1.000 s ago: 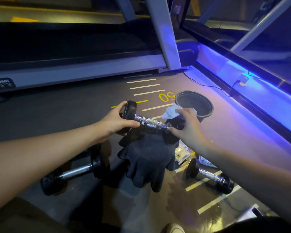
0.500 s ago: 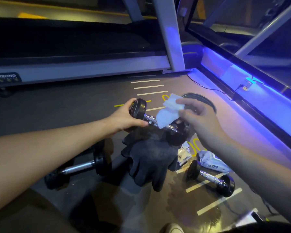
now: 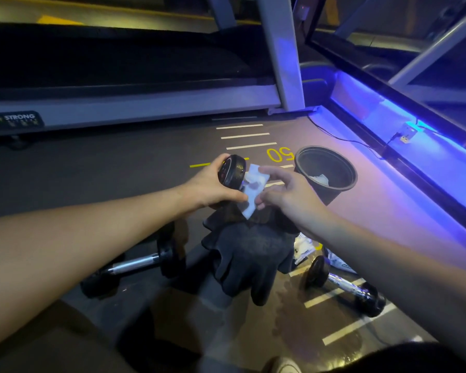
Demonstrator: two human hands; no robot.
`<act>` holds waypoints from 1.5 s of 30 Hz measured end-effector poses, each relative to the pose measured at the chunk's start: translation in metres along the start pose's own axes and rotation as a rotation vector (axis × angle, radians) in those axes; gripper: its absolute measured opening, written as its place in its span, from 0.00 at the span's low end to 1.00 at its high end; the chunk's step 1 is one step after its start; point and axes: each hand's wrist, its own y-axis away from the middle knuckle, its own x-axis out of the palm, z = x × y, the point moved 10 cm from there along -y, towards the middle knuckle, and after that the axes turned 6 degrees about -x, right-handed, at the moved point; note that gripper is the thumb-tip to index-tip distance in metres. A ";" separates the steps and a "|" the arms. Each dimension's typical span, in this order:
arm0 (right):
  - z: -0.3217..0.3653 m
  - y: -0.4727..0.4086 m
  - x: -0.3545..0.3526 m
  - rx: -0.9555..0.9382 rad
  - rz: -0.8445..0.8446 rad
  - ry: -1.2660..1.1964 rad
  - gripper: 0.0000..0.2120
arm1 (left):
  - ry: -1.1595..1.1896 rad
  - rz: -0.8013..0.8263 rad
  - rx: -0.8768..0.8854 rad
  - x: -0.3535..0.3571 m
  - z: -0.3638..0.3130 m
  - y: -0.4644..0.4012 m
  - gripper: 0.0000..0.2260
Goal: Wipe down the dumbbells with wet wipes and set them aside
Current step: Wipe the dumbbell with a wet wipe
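My left hand grips a small black dumbbell by its near head, holding it above the floor. A white wet wipe is draped over the dumbbell's handle, with my right hand pinching it; the handle and far head are hidden. A second dumbbell with a chrome handle lies on the floor at lower left. A third dumbbell lies at lower right. A pack of wet wipes sits just behind it, mostly covered by my right forearm.
Dark gloves lie heaped on the floor under my hands. A black bin with used wipes stands to the right. A treadmill frame runs across the back, a blue-lit ledge along the right. A wet patch marks the floor.
My right hand slid the wipe leftward along the handle from the far head toward the near head. The left hand tilted the dumbbell, turning its near head face toward me.
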 end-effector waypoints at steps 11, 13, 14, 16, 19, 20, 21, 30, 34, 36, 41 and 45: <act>0.011 -0.016 -0.006 -0.193 -0.198 0.442 0.23 | -0.048 -0.016 0.025 0.002 -0.006 -0.003 0.38; 0.014 -0.016 -0.003 -0.243 -0.185 0.465 0.22 | -0.060 -0.021 0.028 0.001 -0.006 -0.004 0.39; 0.015 -0.016 -0.002 -0.269 -0.177 0.514 0.21 | -0.063 -0.020 0.026 0.001 -0.006 -0.004 0.39; 0.018 -0.019 0.002 -0.338 -0.168 0.665 0.17 | -0.059 -0.014 0.028 0.002 -0.006 -0.004 0.38; 0.015 -0.023 0.009 -0.418 -0.091 0.798 0.17 | -0.055 -0.003 0.032 0.001 -0.005 -0.004 0.34; 0.011 -0.024 0.011 -0.404 -0.041 0.785 0.19 | -0.053 0.002 0.027 0.001 -0.004 -0.005 0.33; 0.005 -0.024 0.012 -0.379 0.015 0.771 0.23 | -0.049 0.006 0.024 0.002 -0.003 -0.005 0.32; 0.004 -0.027 0.014 -0.349 0.077 0.764 0.19 | -0.043 -0.007 0.012 0.003 -0.002 -0.007 0.39; 0.004 -0.034 0.018 -0.302 0.051 0.767 0.07 | -0.074 0.024 0.023 0.004 -0.003 -0.007 0.41; 0.006 -0.040 0.024 -0.278 0.079 0.787 0.06 | -0.092 0.061 0.027 0.004 -0.004 -0.006 0.42; -0.005 -0.055 0.042 -0.128 0.282 0.834 0.11 | -0.111 0.128 0.037 0.005 -0.003 -0.004 0.39; -0.010 -0.064 0.049 -0.026 0.335 0.886 0.09 | -0.131 0.140 0.055 0.006 -0.002 -0.006 0.42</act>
